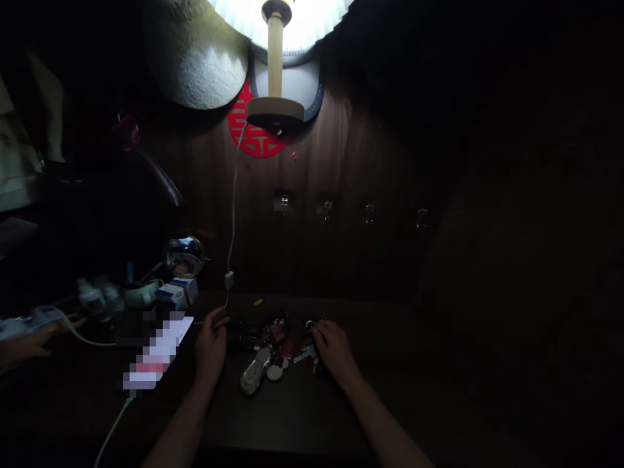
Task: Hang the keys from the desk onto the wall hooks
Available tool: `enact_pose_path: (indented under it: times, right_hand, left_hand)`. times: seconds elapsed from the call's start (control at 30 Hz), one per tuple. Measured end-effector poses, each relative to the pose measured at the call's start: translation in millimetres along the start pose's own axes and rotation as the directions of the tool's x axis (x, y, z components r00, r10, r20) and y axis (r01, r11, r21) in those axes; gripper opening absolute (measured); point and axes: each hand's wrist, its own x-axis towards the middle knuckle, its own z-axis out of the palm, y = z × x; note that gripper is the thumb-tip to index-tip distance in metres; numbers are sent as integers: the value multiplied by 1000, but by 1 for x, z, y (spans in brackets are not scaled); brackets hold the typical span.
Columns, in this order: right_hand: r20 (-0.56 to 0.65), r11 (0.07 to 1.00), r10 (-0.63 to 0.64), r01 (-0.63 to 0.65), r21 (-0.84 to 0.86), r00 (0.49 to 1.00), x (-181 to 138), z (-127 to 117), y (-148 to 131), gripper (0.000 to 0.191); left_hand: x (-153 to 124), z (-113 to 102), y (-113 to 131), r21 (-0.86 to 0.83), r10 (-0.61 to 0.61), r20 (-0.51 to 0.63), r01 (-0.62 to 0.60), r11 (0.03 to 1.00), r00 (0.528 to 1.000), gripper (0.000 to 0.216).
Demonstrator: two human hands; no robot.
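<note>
A dim pile of keys and small trinkets (287, 341) lies on the dark table between my hands. My left hand (212, 341) rests at the pile's left side, fingers loosely bent and apart, with nothing visible in it. On the right, my right hand (334, 350) reaches onto the pile, its fingertips closed at a shiny metal key ring (310, 324). Just below those fingers is a silver key (305, 354). Nearest me lie a silver-edged oval remote-like fob (256, 372) and a pale round disc (274, 372). Darkness hides much of the pile.
A lit lamp (275, 58) hangs above on the wooden wall, its white cord (233, 208) running down to the table. Left of my left hand lies a bright blurred-out phone-like slab (158, 354) with a cable. Small boxes (178, 292) and a round mirror (184, 255) stand behind.
</note>
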Motion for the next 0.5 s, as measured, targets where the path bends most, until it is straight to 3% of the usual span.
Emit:
enact_pose_path:
  times: [0.07, 0.3, 0.5]
  right_hand:
    - [-5, 1000, -3, 3, 4, 1000, 1, 0, 1, 31]
    - [3, 1000, -8, 7, 13, 1000, 0, 0, 3, 30]
    - [-22, 1000, 2, -2, 20, 1000, 0, 2, 6, 29]
  left_hand:
    - [1, -3, 0, -13, -26, -69, 26, 1000, 997, 34]
    - [-4, -6, 8, 144, 3, -64, 7, 990, 998, 37]
    - [-4, -7, 6, 179, 10, -83, 5, 984, 997, 40]
